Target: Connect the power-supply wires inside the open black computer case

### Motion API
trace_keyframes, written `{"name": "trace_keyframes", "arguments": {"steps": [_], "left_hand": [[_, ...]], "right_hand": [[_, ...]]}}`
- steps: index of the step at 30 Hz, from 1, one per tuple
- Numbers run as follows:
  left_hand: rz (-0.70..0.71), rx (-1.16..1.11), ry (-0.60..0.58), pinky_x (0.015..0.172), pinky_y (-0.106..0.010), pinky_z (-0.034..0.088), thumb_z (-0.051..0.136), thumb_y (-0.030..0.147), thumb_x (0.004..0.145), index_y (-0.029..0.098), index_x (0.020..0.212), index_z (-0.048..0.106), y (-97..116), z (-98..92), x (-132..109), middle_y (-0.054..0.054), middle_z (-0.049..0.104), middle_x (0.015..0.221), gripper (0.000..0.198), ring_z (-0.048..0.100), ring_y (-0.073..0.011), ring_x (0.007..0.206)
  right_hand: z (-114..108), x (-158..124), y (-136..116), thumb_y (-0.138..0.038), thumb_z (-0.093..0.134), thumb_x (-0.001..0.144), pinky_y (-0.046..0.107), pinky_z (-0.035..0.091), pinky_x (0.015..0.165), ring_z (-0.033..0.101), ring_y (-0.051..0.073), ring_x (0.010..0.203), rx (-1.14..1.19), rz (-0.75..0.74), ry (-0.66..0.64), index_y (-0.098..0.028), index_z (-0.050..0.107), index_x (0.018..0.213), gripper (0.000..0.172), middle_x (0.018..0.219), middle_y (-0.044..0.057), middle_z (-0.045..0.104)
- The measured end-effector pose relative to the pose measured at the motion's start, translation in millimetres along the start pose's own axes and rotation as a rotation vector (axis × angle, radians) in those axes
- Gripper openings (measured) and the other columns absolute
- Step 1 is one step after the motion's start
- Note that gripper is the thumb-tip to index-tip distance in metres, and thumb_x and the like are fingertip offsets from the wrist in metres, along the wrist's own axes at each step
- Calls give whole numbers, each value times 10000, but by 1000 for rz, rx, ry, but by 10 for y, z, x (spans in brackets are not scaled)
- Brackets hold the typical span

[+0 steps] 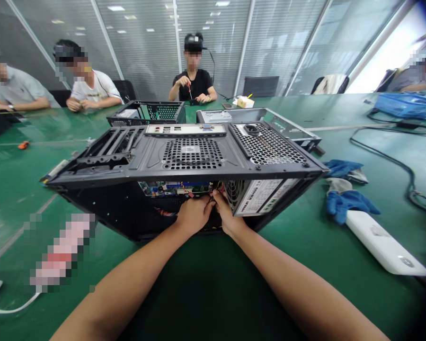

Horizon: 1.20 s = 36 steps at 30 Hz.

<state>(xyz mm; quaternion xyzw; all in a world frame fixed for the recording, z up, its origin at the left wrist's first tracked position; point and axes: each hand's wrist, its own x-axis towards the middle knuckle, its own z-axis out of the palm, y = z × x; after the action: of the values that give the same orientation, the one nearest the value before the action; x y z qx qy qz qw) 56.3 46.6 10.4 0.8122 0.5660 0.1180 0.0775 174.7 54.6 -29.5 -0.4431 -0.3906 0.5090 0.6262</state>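
Observation:
A black computer case lies in front of me with its rear panel facing up and its open side toward me. Both my hands reach inside it. My left hand is closed, its fingertips meeting those of the other hand. My right hand pinches with thumb and finger beside the power supply; what either hand grips is too small and hidden to make out. Behind them shows the motherboard. Coloured cables run to the left of my left hand.
Blue work gloves and a white power strip lie at the right. More case parts stand behind. A black cable curves across the green table. Across it, a person holds a screwdriver; other people sit around.

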Motion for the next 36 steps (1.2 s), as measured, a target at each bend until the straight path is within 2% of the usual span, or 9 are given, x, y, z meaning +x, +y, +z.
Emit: {"name": "trace_keyframes", "arguments": {"steps": [9, 15, 20, 25, 31, 36], "left_hand": [[7, 48, 8, 697, -389, 540, 373, 391, 967, 192, 1041, 650, 8, -13, -7, -106, 713, 867, 349, 695, -280, 801], [127, -194, 0, 769, -313, 510, 422, 304, 956, 177, 979, 668, -69, -16, 52, -80, 719, 903, 278, 681, -215, 848], [183, -314, -44, 729, -276, 483, 431, 270, 950, 162, 869, 673, -120, -51, 93, -49, 705, 808, 277, 654, -171, 744], [208, -361, -88, 737, -267, 480, 416, 273, 957, 173, 872, 674, -149, -55, 109, -33, 705, 817, 289, 651, -162, 767], [149, -207, 2, 771, -315, 505, 412, 308, 959, 179, 986, 679, -107, -22, 61, -78, 719, 893, 298, 677, -211, 834], [34, 14, -4, 724, -379, 534, 378, 384, 966, 201, 1084, 652, -36, -69, 7, -112, 710, 905, 350, 691, -270, 816]], "right_hand": [[7, -7, -43, -564, 718, 683, 336, 448, 627, 564, 212, 828, 17, -6, 51, -264, 608, 897, 385, 807, 11, 626], [25, -6, -67, -545, 754, 642, 301, 401, 579, 534, 168, 714, 77, 83, 48, -225, 603, 756, 371, 790, 6, 622], [34, -7, -96, -572, 761, 611, 264, 352, 524, 470, 130, 645, 83, 146, 32, -216, 661, 795, 413, 816, 11, 625], [31, -13, -132, -540, 778, 605, 249, 345, 526, 477, 123, 643, 133, 145, 4, -229, 647, 786, 382, 808, -8, 633], [38, -20, -127, -563, 790, 581, 256, 317, 507, 459, 117, 601, 119, 130, 42, -215, 616, 751, 425, 781, -4, 632], [24, -9, -89, -592, 760, 614, 271, 268, 478, 365, 98, 519, 76, 122, 36, -215, 619, 738, 421, 688, -16, 584]]}}
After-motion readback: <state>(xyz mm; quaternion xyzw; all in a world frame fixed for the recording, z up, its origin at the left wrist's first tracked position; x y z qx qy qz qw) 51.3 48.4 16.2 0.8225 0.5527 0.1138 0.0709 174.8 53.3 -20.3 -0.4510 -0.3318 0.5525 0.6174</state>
